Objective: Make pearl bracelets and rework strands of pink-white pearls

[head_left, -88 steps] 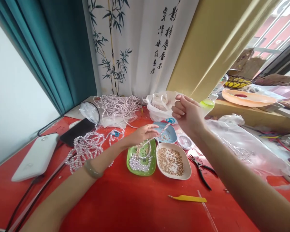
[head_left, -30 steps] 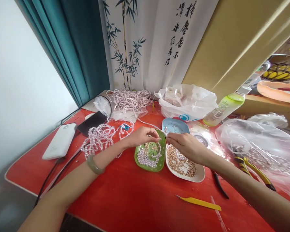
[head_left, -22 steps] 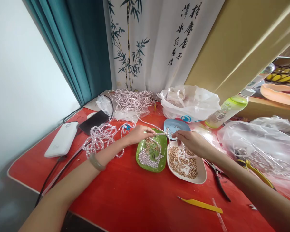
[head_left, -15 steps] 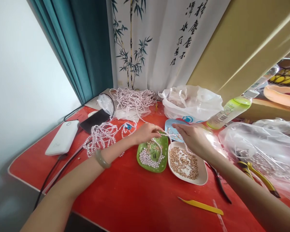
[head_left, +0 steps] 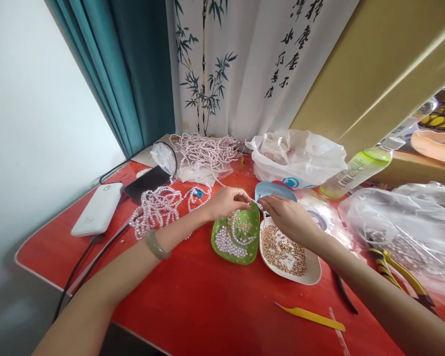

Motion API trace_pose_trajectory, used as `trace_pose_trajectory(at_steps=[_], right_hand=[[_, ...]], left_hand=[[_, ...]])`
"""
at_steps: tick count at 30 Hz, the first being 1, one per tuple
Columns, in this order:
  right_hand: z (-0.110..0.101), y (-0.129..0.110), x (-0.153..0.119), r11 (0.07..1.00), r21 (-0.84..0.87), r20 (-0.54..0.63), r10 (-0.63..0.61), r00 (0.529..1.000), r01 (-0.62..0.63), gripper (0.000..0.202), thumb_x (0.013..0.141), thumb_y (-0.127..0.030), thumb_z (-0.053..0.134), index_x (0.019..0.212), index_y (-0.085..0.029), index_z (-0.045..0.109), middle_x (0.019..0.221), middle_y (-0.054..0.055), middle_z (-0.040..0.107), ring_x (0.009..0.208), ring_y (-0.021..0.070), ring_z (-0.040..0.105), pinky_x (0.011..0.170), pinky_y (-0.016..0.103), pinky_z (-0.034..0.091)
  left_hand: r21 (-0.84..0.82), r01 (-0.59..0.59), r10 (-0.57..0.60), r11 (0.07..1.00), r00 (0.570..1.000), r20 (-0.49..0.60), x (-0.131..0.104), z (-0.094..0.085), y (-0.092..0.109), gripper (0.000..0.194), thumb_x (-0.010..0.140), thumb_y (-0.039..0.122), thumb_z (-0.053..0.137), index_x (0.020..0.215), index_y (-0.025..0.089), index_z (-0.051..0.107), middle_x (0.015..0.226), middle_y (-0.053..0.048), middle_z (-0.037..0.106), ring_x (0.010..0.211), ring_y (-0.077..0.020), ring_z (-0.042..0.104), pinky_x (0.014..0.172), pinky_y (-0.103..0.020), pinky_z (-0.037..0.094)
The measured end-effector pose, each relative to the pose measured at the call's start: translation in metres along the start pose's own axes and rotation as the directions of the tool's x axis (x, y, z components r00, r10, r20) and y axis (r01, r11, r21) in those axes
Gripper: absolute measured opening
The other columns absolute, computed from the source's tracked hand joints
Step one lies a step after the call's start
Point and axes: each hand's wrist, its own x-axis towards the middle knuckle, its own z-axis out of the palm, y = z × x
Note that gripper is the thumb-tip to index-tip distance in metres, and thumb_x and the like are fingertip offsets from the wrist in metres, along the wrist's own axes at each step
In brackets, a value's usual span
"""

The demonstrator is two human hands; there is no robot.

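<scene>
Pearl-bead strand ran crosswise between left hand and right hand, both pinching it, near the green dish's far edge.

The person has slim forearms, and both the left forearm and the right forearm are bare as far as they are seen. Around the left forearm, a little behind the wrist, there is one bangle. It is round, smooth and grey-green, with a soft shine. On one finger of the left hand is a thin ring, too small for telling its details. The right hand is bare, with slender fingers.
</scene>
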Motion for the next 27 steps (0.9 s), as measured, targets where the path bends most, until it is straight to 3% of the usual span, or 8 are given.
trace_pose_trajectory(at_steps=[5,9,15,27], right_hand=[[0.002,-0.014,0.007,1.0,-0.006,0.07,-0.017,0.997,0.018,0.032,0.091,-0.03,0.025,0.082,-0.016,0.052,0.079,0.007,0.058,0.067,0.0149,0.052,0.055,0.025,0.027],[0.003,-0.016,0.01,0.997,-0.078,0.082,0.003,0.997,0.004,0.03,0.09,-0.027,0.026,0.075,-0.016,0.049,0.072,0.006,0.056,0.06,0.013,0.048,0.052,0.025,0.022],[-0.005,-0.005,0.005,0.992,-0.117,-0.006,-0.048,0.999,0.047,0.029,0.088,-0.025,0.029,0.07,-0.016,0.05,0.071,0.005,0.056,0.06,0.0125,0.047,0.052,0.025,0.021],[-0.031,0.017,-0.003,0.997,-0.009,-0.118,0.074,0.99,-0.075,0.031,0.086,-0.032,0.03,0.068,-0.019,0.052,0.067,0.002,0.06,0.056,0.0131,0.049,0.054,0.024,0.031]], left_hand=[[-0.055,-0.034,0.034,0.998,0.999,0.003,0.001,0.003,0.001,0.014,0.068,0.02,0.064,0.078,0.011,0.063,0.076,-0.005,0.066,0.072,-0.0131,0.06,0.068,-0.026,0.045],[-0.001,-0.066,0.066,0.998,0.998,0.006,-0.002,0.003,0.004,0.012,0.069,0.02,0.063,0.078,0.013,0.064,0.075,-0.003,0.066,0.069,-0.0117,0.058,0.067,-0.025,0.044],[0.054,-0.031,0.035,0.998,0.997,-0.068,-0.01,-0.003,0.003,0.008,0.069,0.02,0.062,0.071,0.012,0.063,0.069,-0.003,0.064,0.063,-0.0105,0.056,0.062,-0.024,0.043],[0.052,0.027,-0.027,0.998,1.0,-0.006,-0.016,-0.002,-0.022,0.014,0.069,0.025,0.06,0.074,0.012,0.063,0.072,-0.005,0.065,0.066,-0.0116,0.058,0.063,-0.023,0.044]])
